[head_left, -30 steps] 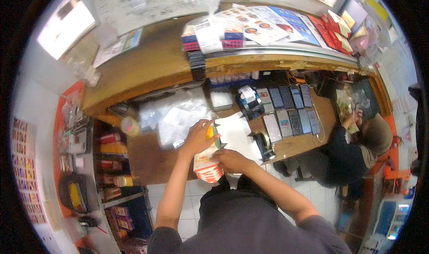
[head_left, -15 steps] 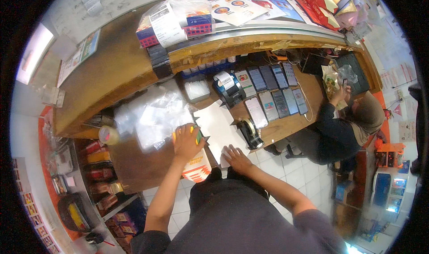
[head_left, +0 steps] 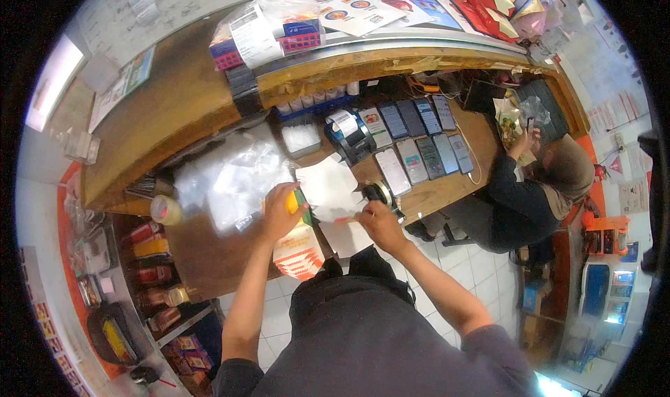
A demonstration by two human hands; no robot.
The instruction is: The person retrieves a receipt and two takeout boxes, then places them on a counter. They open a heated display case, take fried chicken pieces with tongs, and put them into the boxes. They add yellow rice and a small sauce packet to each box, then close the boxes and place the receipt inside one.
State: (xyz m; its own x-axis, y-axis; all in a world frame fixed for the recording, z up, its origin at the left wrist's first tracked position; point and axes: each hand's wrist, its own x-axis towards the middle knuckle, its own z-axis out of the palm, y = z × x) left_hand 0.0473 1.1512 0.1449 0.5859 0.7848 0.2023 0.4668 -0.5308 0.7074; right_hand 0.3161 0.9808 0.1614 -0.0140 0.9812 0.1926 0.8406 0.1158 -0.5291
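white crumpled paper between both hands.

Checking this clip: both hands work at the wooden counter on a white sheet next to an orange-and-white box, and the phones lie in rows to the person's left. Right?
Not quite. The head view shows the phones in rows to the person's right, beyond the right hand. The left hand, white sheet and orange-and-white box on the wooden counter are as stated.

A: Even, fairly bright indoor light; a glowing white panel shines far left of the curved brown wooden worktop.

B: Glare sits on the crumpled clear plastic sheet on that worktop. Shadows beneath it are soft.

A: The fisheye bends the worktop's edge, and black corners ring everything.

B: Beyond it, details smear toward the rim.
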